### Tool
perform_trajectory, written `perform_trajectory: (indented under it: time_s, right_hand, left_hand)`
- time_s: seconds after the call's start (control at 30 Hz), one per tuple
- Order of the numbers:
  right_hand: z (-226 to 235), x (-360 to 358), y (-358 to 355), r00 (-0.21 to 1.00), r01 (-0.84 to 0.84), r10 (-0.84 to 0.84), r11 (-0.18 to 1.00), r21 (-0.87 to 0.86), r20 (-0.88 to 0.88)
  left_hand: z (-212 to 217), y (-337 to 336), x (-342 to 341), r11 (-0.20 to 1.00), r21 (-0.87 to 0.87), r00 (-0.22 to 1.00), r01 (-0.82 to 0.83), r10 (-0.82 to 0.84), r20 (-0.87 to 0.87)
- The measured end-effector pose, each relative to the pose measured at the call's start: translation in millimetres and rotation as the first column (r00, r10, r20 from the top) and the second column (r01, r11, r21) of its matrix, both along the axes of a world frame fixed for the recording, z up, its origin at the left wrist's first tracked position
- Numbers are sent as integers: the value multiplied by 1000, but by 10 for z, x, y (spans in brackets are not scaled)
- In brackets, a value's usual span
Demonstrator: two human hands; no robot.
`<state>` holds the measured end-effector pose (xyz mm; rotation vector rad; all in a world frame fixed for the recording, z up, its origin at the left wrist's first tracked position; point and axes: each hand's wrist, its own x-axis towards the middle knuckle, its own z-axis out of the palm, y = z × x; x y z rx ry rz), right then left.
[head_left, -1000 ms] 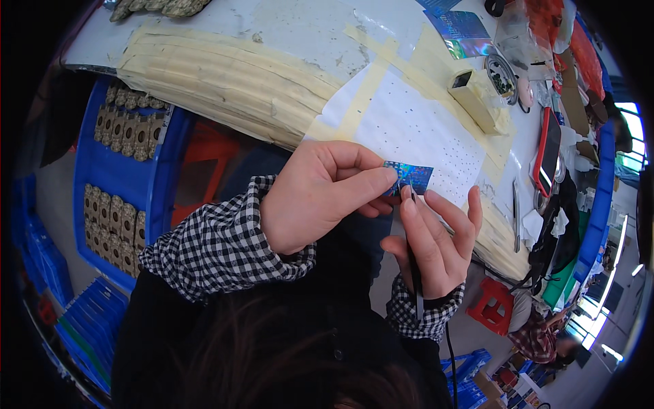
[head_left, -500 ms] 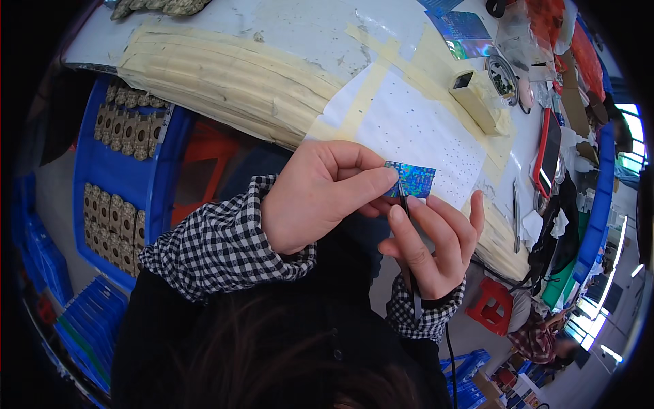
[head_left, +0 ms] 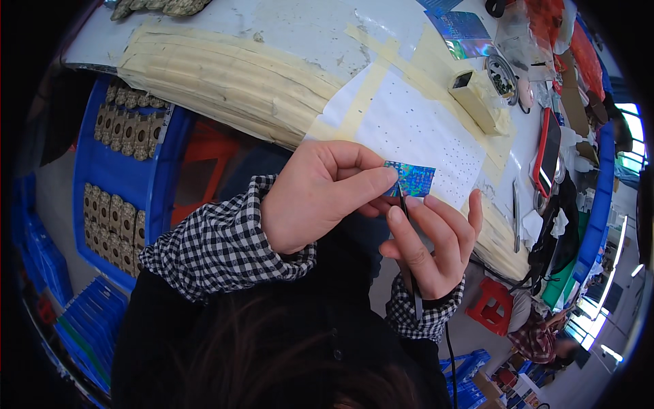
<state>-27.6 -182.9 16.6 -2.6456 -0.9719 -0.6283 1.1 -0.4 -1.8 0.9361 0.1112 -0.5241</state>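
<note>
My left hand (head_left: 320, 194) pinches a small shiny blue holographic sheet (head_left: 418, 180) by its left end, between thumb and fingers. My right hand (head_left: 436, 249) is closed on slim dark tweezers (head_left: 415, 293), whose tip meets the sheet's lower edge beside my left thumb. Two of the right hand's fingers stretch out past the tool, the outermost pointing up. Beneath the sheet and beyond it, a white paper (head_left: 402, 116) dotted with tiny dark specks lies taped to the table. Whether the tip grips anything on the sheet is too small to tell.
The table edge (head_left: 225, 75) is wrapped in beige tape. To the right are a taped box (head_left: 480, 102), a round dish (head_left: 502, 78), a red-framed phone (head_left: 547, 153) and another pair of tweezers (head_left: 516, 215). A blue tray (head_left: 112, 170) of patterned pieces stands left. A person (head_left: 535, 341) sits far right.
Both hands stay almost in place. The right fingers and the tweezers have shifted very slightly to the left.
</note>
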Motion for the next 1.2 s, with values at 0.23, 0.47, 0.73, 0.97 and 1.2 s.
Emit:
perform_trajectory:
  time_s: [0.23, 0.47, 0.73, 0.97, 1.2]
  right_hand:
    - [-1, 14, -39, 999, -6, 8, 999, 43, -36]
    - [32, 15, -98, 995, -17, 31, 989, 149, -97]
    - [44, 18, -47, 996, -15, 25, 993, 118, -81]
    - [42, 41, -29, 997, -16, 21, 998, 66, -76]
    - [45, 44, -29, 997, -23, 27, 998, 58, -77]
  left_hand:
    - [6, 4, 5, 1000, 13, 1000, 7, -7, 8]
    - [19, 2, 9, 999, 34, 1000, 18, -18, -4]
    - [-6, 1, 5, 1000, 29, 1000, 9, -10, 8]
    - [15, 11, 6, 1000, 9, 1000, 10, -10, -14]
    - [18, 12, 9, 1000, -4, 1000, 11, -11, -20]
